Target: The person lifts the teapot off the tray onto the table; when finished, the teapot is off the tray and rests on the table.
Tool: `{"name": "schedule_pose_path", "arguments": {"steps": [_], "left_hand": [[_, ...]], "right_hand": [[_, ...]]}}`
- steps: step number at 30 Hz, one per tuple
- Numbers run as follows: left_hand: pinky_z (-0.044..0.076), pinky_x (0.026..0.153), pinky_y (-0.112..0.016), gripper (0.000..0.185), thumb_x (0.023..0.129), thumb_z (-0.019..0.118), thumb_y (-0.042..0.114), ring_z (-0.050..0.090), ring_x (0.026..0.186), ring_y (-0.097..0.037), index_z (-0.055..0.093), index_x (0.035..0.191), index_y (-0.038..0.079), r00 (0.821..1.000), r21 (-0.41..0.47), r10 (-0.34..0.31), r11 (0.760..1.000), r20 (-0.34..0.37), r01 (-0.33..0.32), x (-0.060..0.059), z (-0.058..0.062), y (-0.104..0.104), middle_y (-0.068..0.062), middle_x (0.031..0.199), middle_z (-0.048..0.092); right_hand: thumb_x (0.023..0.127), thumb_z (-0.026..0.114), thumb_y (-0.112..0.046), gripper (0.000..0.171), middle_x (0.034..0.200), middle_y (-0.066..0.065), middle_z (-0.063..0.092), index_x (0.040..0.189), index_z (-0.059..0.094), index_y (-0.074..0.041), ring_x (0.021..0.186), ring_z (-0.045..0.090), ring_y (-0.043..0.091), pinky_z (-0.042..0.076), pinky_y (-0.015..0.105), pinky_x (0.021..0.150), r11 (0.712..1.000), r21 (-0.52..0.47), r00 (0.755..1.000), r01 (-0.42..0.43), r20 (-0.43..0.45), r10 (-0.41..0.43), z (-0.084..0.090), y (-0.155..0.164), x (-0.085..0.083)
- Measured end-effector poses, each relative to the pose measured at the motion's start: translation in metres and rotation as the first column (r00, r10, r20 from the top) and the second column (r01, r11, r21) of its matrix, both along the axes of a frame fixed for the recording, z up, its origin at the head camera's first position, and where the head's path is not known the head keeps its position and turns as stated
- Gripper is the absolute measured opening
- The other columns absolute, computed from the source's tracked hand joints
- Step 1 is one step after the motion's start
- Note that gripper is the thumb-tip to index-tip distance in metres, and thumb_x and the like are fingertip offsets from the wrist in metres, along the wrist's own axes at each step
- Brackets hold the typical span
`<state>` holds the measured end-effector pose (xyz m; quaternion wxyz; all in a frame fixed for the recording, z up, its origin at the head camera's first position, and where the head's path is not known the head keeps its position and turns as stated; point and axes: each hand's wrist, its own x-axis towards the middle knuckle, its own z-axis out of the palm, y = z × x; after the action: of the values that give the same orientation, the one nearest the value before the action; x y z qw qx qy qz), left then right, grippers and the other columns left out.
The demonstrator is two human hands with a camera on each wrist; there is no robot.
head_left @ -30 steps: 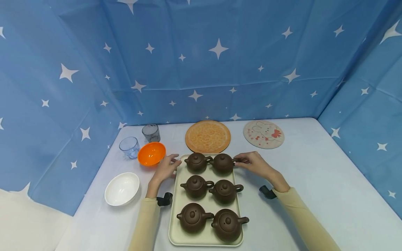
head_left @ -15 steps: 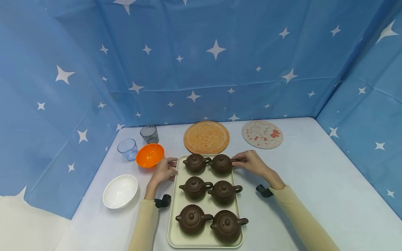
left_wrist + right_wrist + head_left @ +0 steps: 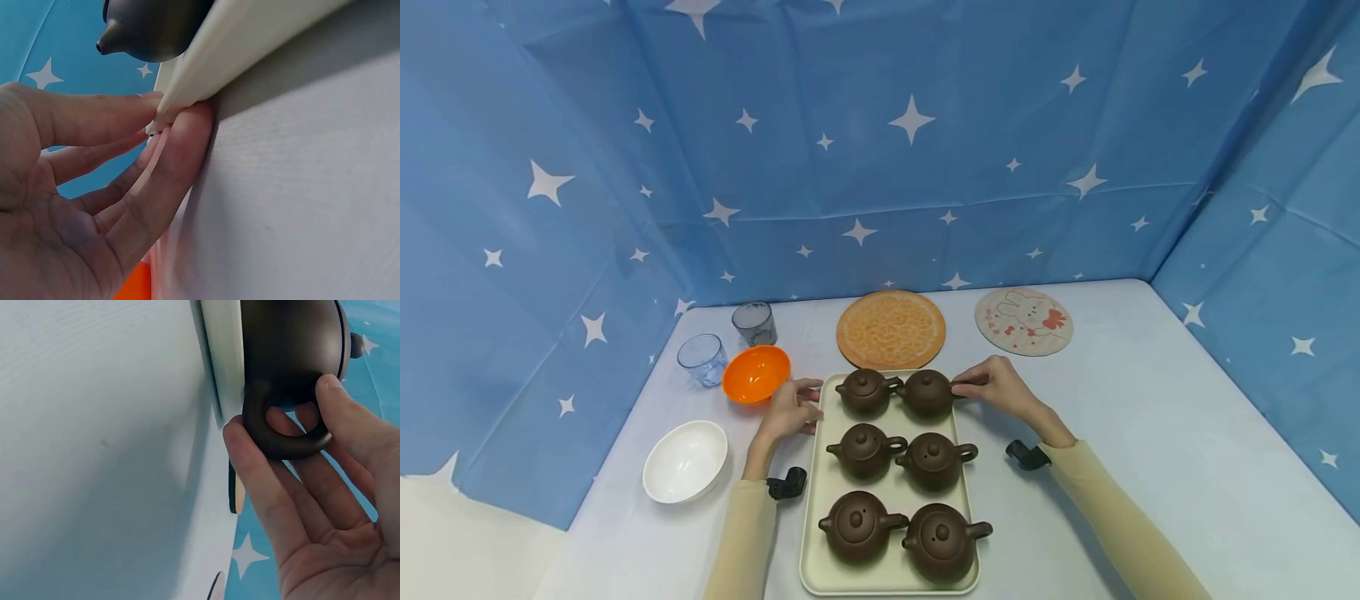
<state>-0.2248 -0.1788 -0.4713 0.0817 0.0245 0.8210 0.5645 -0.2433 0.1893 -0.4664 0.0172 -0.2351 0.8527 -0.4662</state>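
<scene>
A cream tray [image 3: 815, 500] carries several brown teapots in two columns. My right hand [image 3: 992, 386] pinches the loop handle [image 3: 281, 447] of the far right teapot [image 3: 927, 392], thumb on top and forefinger beneath; the pot [image 3: 294, 344] stands on the tray [image 3: 222, 350]. My left hand [image 3: 790, 408] lies by the tray's far left corner. In the left wrist view its straight fingers [image 3: 181, 150] touch the tray rim [image 3: 250, 37] below the spout of the far left teapot [image 3: 156, 25].
Left of the tray stand an orange bowl [image 3: 757, 374], a white bowl [image 3: 686, 461] and two glasses [image 3: 702, 359] [image 3: 755, 322]. An orange round mat [image 3: 891, 328] and a rabbit mat [image 3: 1024, 321] lie behind. Blue starred cloth walls three sides.
My left hand has drawn back a little from the tray's far corner to its left edge. My right hand stays on the teapot's handle.
</scene>
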Motion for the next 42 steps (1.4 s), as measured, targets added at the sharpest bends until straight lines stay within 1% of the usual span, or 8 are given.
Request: {"name": "schedule_pose_path", "arguments": {"steps": [4, 15, 19, 22, 28, 32, 40, 42], "left_hand": [[0.057, 0.048, -0.034, 0.054, 0.071, 0.057, -0.011, 0.058, 0.054, -0.015, 0.053, 0.125, -0.013, 0.999, 0.017, -0.027, 0.999, -0.029, 0.027, 0.003, 0.002, 0.0, -0.02, 0.095, 0.057], [0.058, 0.049, -0.034, 0.055, 0.074, 0.059, -0.014, 0.058, 0.055, -0.015, 0.053, 0.129, -0.01, 0.999, -0.038, 0.014, 0.999, 0.037, -0.013, 0.0, -0.001, 0.001, -0.022, 0.101, 0.058], [0.058, 0.049, -0.034, 0.056, 0.073, 0.059, -0.014, 0.058, 0.055, -0.015, 0.053, 0.129, -0.009, 0.999, -0.034, 0.012, 0.999, 0.034, -0.011, 0.0, -0.001, 0.002, -0.022, 0.101, 0.057], [0.058, 0.049, -0.034, 0.056, 0.073, 0.059, -0.013, 0.057, 0.056, -0.015, 0.054, 0.129, -0.008, 0.999, -0.036, 0.017, 0.999, 0.034, -0.016, -0.001, -0.001, 0.002, -0.021, 0.101, 0.057], [0.058, 0.049, -0.034, 0.056, 0.073, 0.06, -0.013, 0.057, 0.057, -0.014, 0.054, 0.128, -0.007, 0.999, -0.041, 0.021, 0.999, 0.029, -0.02, -0.002, 0.001, 0.003, -0.019, 0.1, 0.057], [0.058, 0.05, -0.035, 0.056, 0.073, 0.06, -0.013, 0.059, 0.059, -0.016, 0.054, 0.128, -0.009, 1.0, -0.036, 0.014, 0.999, 0.026, -0.013, -0.003, 0.0, 0.002, -0.021, 0.1, 0.057], [0.058, 0.048, -0.034, 0.054, 0.071, 0.058, -0.011, 0.06, 0.058, -0.015, 0.053, 0.124, -0.013, 0.999, -0.004, -0.023, 1.0, -0.035, 0.022, 0.002, 0.002, 0.001, -0.019, 0.094, 0.056], [0.058, 0.049, -0.034, 0.054, 0.071, 0.058, -0.011, 0.06, 0.058, -0.015, 0.053, 0.125, -0.013, 1.0, -0.005, -0.018, 1.0, -0.025, 0.018, 0.002, 0.002, 0.001, -0.019, 0.095, 0.057]], "right_hand": [[0.081, 0.074, -0.012, 0.015, 0.085, 0.009, 0.074, 0.093, 0.077, -0.002, 0.076, 0.071, 0.01, 0.056, 0.02, 0.067, 1.0, -0.012, 1.0, 0.003, 0.023, -0.002, 0.0, 0.0, -0.001], [0.081, 0.074, -0.011, 0.015, 0.083, 0.012, 0.074, 0.091, 0.077, 0.0, 0.07, 0.07, 0.018, 0.048, 0.019, 0.053, 0.999, -0.037, 1.0, 0.0, 0.028, 0.001, 0.001, 0.005, -0.001], [0.083, 0.072, -0.009, 0.017, 0.088, 0.017, 0.073, 0.094, 0.075, 0.003, 0.075, 0.071, 0.017, 0.053, 0.019, 0.06, 0.997, -0.081, 0.996, -0.007, 0.089, 0.014, 0.008, 0.016, -0.003], [0.083, 0.072, -0.007, 0.018, 0.089, 0.019, 0.072, 0.096, 0.074, 0.006, 0.077, 0.072, 0.017, 0.057, 0.022, 0.068, 0.994, -0.109, 0.993, -0.011, 0.114, 0.024, 0.015, 0.031, -0.006], [0.085, 0.07, -0.005, 0.019, 0.085, 0.017, 0.073, 0.097, 0.072, 0.009, 0.076, 0.072, 0.015, 0.057, 0.022, 0.069, 0.994, -0.108, 0.995, -0.006, 0.102, 0.017, 0.023, 0.074, -0.013], [0.086, 0.067, -0.002, 0.021, 0.084, 0.015, 0.073, 0.099, 0.069, 0.014, 0.075, 0.072, 0.014, 0.058, 0.022, 0.069, 0.994, -0.106, 0.994, -0.001, 0.112, 0.013, 0.024, 0.106, -0.013], [0.087, 0.066, -0.002, 0.023, 0.087, 0.009, 0.074, 0.102, 0.068, 0.015, 0.079, 0.072, 0.014, 0.056, 0.017, 0.073, 0.998, -0.058, 0.991, 0.028, 0.134, -0.02, 0.03, 0.164, -0.009], [0.087, 0.065, -0.002, 0.022, 0.087, 0.008, 0.074, 0.102, 0.068, 0.015, 0.079, 0.072, 0.014, 0.055, 0.016, 0.074, 0.998, -0.045, 0.99, 0.037, 0.139, -0.03, 0.031, 0.177, -0.007]]}}
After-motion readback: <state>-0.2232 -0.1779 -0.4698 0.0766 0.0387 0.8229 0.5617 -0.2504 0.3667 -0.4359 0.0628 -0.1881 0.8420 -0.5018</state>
